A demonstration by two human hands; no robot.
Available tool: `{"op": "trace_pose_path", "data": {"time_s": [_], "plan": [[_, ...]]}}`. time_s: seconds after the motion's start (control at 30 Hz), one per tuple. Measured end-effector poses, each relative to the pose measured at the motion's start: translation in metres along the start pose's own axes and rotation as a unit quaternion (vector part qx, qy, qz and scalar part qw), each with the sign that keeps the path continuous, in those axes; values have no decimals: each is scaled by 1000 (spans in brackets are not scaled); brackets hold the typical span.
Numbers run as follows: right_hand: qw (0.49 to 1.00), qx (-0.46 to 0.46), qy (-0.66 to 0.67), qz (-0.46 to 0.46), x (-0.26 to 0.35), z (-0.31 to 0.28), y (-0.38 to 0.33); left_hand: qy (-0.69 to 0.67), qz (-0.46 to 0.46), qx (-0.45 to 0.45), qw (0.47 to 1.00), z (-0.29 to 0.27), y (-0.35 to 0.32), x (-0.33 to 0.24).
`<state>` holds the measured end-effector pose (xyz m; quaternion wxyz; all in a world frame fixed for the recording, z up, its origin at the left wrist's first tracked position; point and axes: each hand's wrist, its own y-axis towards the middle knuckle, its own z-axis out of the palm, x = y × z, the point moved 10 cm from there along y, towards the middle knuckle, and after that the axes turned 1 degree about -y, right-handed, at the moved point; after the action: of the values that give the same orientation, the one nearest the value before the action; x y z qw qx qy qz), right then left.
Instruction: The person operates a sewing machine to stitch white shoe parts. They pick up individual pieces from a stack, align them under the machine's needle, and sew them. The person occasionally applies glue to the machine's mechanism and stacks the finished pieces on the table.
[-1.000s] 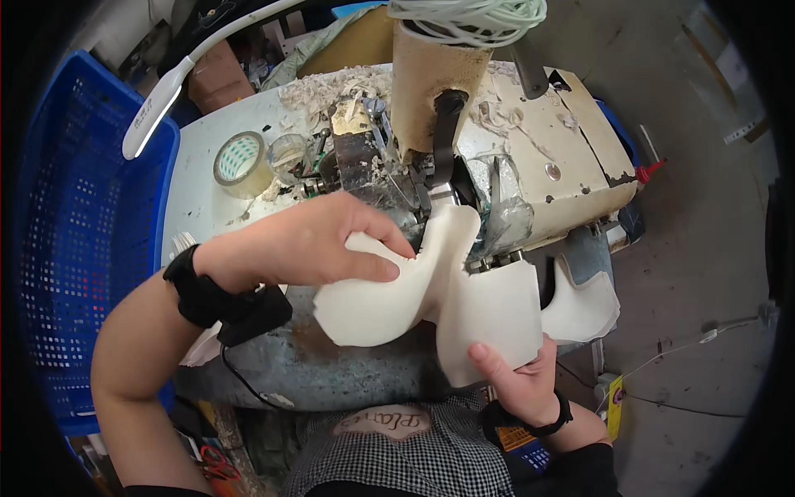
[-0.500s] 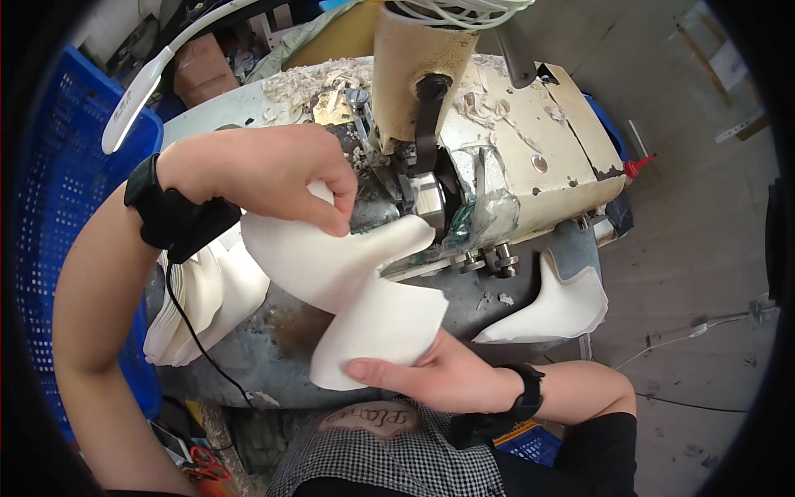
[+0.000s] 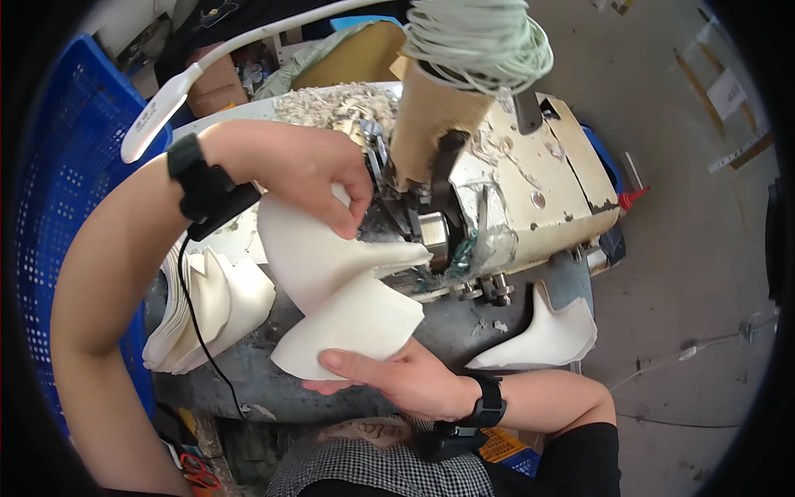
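A white curved sheet piece, shaped like a shoe upper, is held between my two hands in front of the machine. My left hand pinches its upper part with bent fingers. At the lower end, my right hand grips the piece, thumb on top and fingers underneath. The narrow tip of the piece reaches the shiny metal cylinder of the cream-coloured machine; whether they touch, I cannot tell. A stack of similar white pieces lies left of my work, and another white piece rests to the right.
A lamp on a bent arm hangs at upper left, above a blue plastic crate. Pale shavings cover part of the tabletop. A coil of pale cord tops the machine's post. Red-handled scissors are at lower left.
My right hand has moved left with the lower end of the white piece, which now lies at a different angle. The whole view has shifted slightly. Both hands keep their hold.
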<state>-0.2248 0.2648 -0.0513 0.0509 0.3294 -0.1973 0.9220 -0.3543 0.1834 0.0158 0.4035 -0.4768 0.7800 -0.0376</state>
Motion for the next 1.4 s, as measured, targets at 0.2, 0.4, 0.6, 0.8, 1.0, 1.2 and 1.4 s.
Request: {"op": "trace_pose_path", "data": {"time_s": [0.2, 0.4, 0.6, 0.8, 1.0, 1.2, 1.4], "plan": [[998, 26, 46, 21, -12, 6, 3, -24, -35, 10, 999, 5, -9, 9], [995, 63, 74, 18, -22, 6, 1, -55, -59, 37, 996, 20, -4, 4], [997, 51, 53, 19, -19, 4, 2, -118, -93, 44, 988, 29, -1, 10], [996, 59, 54, -43, 2, 8, 12, -102, -104, 50, 988, 17, 5, 13], [997, 49, 44, -48, 18, 5, 15, -151, -121, 50, 980, 6, 6, 20], [998, 25, 35, -42, 15, -8, 6, -134, -74, 23, 988, 4, 16, 26], [996, -62, -12, -67, 27, -28, -9, -53, -44, -43, 997, -5, 11, 14]]}}
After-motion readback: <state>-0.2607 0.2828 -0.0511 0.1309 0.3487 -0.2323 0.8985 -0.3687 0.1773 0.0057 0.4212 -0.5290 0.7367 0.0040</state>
